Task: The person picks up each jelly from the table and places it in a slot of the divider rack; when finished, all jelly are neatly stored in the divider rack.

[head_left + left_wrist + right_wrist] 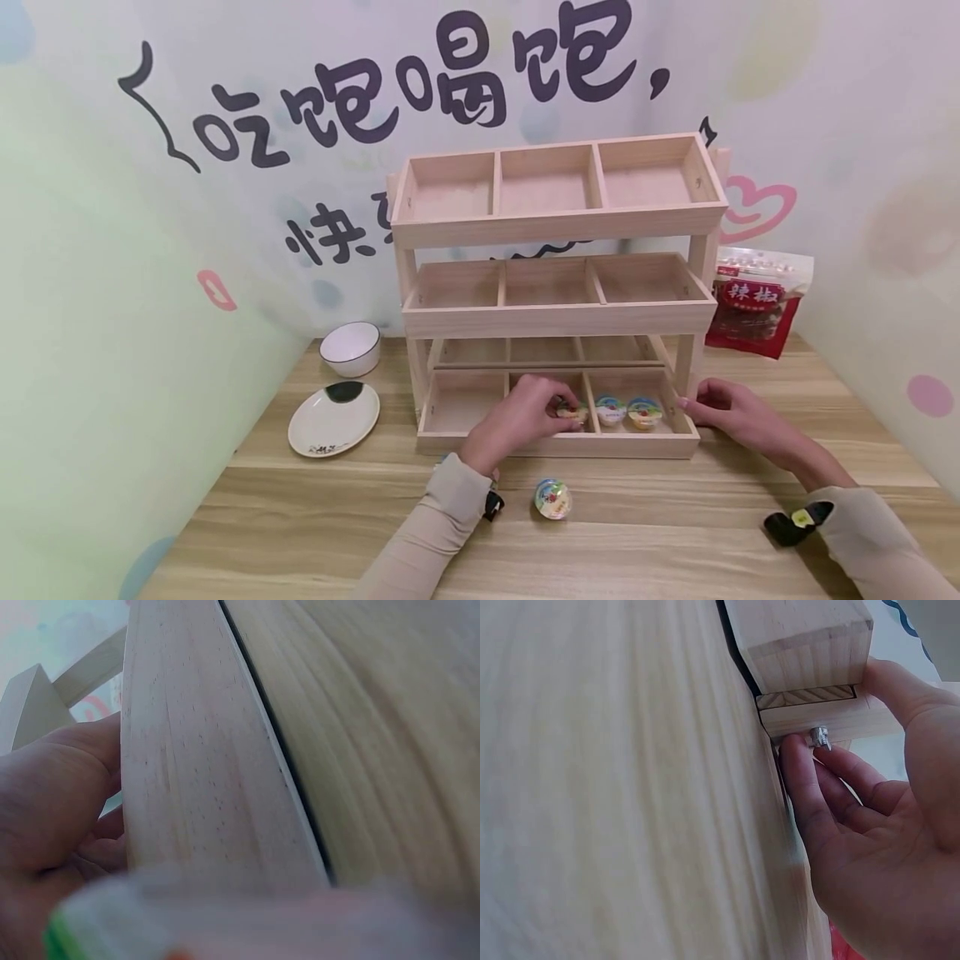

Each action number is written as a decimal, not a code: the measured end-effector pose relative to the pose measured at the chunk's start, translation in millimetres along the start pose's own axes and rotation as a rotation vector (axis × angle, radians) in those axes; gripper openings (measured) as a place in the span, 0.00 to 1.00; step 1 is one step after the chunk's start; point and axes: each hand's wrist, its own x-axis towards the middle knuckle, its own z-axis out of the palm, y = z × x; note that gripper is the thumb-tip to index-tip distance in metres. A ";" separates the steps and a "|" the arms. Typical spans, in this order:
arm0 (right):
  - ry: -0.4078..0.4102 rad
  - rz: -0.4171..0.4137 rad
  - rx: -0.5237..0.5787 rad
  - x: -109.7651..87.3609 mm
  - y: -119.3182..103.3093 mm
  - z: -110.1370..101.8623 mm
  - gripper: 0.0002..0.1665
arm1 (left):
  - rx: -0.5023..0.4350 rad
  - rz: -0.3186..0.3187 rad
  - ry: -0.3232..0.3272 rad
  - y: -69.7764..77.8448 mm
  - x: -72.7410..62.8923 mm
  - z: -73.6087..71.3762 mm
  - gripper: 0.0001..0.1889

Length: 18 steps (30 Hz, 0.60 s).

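My left hand point(525, 412) reaches into the middle compartment of the bottom tray point(555, 446) of a wooden three-tier rack. Its fingers pinch a small jelly cup point(572, 412) with a colourful lid, partly hidden by them. In the left wrist view, the tray's front board point(195, 750) hides the left fingertips. Two similar jelly cups point(611, 411) sit in the right compartment. At the rack's right end, my right hand point(738, 417) grips the bottom tray, thumb by the front corner and fingers beside a metal bolt point(820, 738). Another jelly cup point(553, 499) lies on the table before the rack.
A white bowl point(350, 349) and a plate point(334, 419) with a dark patch stand left of the rack. Behind its right side is a red chilli bag point(753, 304). Something pale and green, blurred point(225, 922), fills the lower left wrist view. Walls rise behind and beside the table.
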 end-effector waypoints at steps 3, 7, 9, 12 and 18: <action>0.002 -0.002 0.001 0.8 1.4 0.1 0.25 | -0.004 -0.003 0.006 0.5 -0.2 -0.2 0.11; 0.001 -0.006 -0.006 1.2 1.9 -1.2 0.25 | -0.017 -0.018 0.004 2.0 -1.1 -2.4 0.15; 0.002 -0.004 -0.012 1.0 1.3 -1.5 0.25 | -0.023 -0.036 0.010 3.4 -2.9 -5.7 0.18; 0.003 0.002 -0.015 0.5 0.3 -1.3 0.26 | -0.027 -0.043 0.036 7.7 -7.6 -13.1 0.21; -0.002 0.013 -0.002 -1.1 -0.4 -1.1 0.26 | -0.003 0.061 0.067 22.8 -28.2 -24.9 0.15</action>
